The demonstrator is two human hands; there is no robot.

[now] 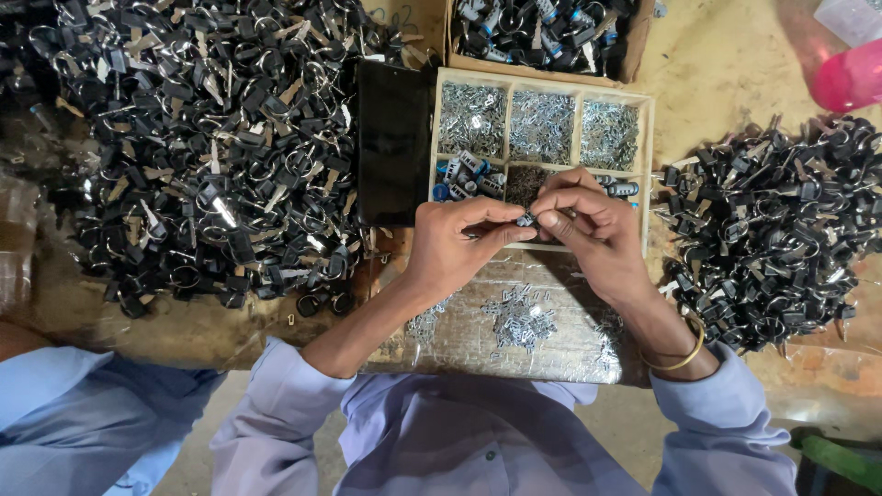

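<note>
Worn, dusty tan workbench (735, 73) fills the head view, crowded with lock parts. Both hands meet over the middle of it: the left hand (455, 243) and the right hand (588, 225) come together fingertip to fingertip, pinching between them a small dark metal lock piece (525, 219). Left thumb and forefinger are pressed together on its left side; right forefinger and thumb close on it from the right, the other fingers curled. That piece sits just above the near edge of a shallow wooden tray with compartments (650, 138). Its three back compartments hold heaps of small silvery metal bits; the front left compartment holds blue-and-silver cylinders (464, 174), and the front middle one holds fine dark bits, partly hidden by the hands. A thin gold bangle (684, 354) circles the right wrist, and pale lilac shirt sleeves (276, 404) cover both forearms. Under the wrists lies a foil-covered board (478, 340) with loose silvery bits scattered on it. A large heap of black padlocks with steel shackles (211, 147) spreads at the left, touching a flat black rectangular panel (393, 138) just beside the tray. A smaller heap of black padlocks (781, 230) lies at the right. A cardboard box of dark lock parts (542, 32) stands behind the tray, and a pink plastic object (850, 78) sits at the upper right corner
</note>
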